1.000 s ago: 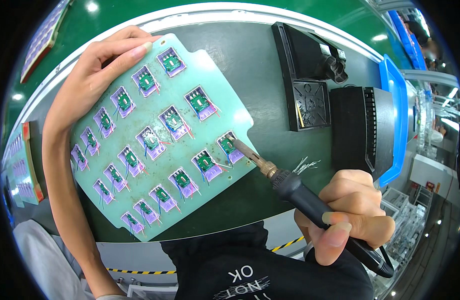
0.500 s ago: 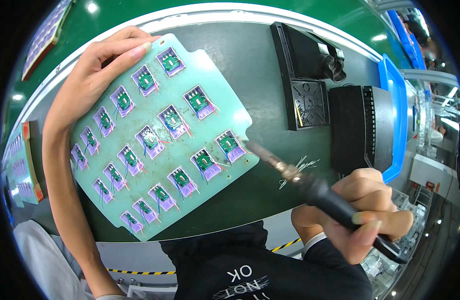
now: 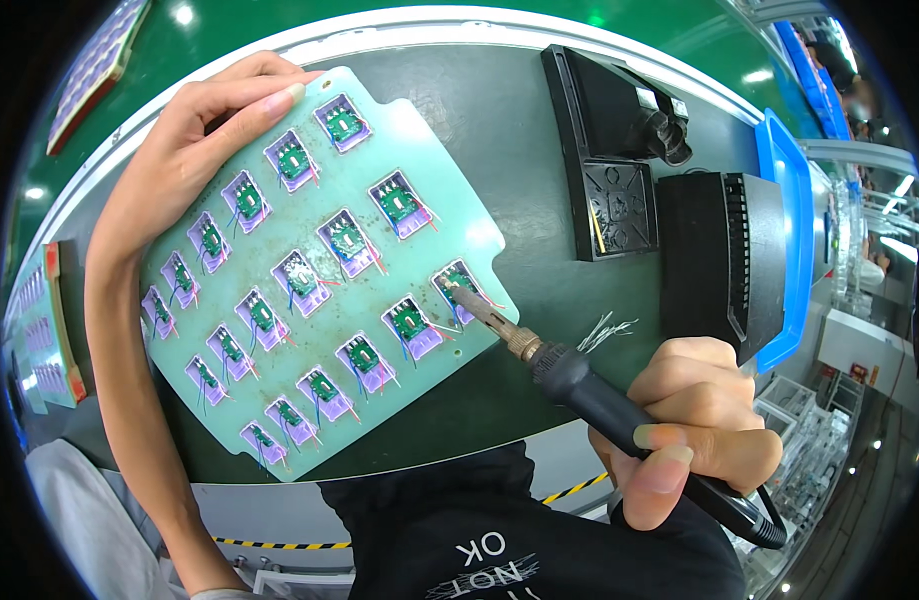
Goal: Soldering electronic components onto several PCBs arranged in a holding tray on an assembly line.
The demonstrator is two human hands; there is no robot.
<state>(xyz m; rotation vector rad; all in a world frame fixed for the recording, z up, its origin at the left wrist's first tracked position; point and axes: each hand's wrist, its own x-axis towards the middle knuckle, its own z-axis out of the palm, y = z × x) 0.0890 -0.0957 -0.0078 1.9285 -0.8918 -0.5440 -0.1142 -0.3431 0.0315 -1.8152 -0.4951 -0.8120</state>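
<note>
At nine o'clock, a pale-green fixture board (image 3: 470, 232) carries purple housings with small green circuit boards and thin wires. The left hand (image 3: 193, 138) grips its rim at the board's own eleven o'clock, fingers curled tight, thumb on the face. At four o'clock, the right hand (image 3: 702, 425) has its fingers wrapped around a soldering iron (image 3: 590, 385), tip over the three o'clock housing (image 3: 465, 276); contact is unclear. White wire scraps (image 3: 606, 333) lie on the surface (image 3: 540, 285) near the iron.

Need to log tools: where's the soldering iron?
In the head view, the soldering iron is right of centre in the right hand, tip over the panel's rightmost purple case.
</note>
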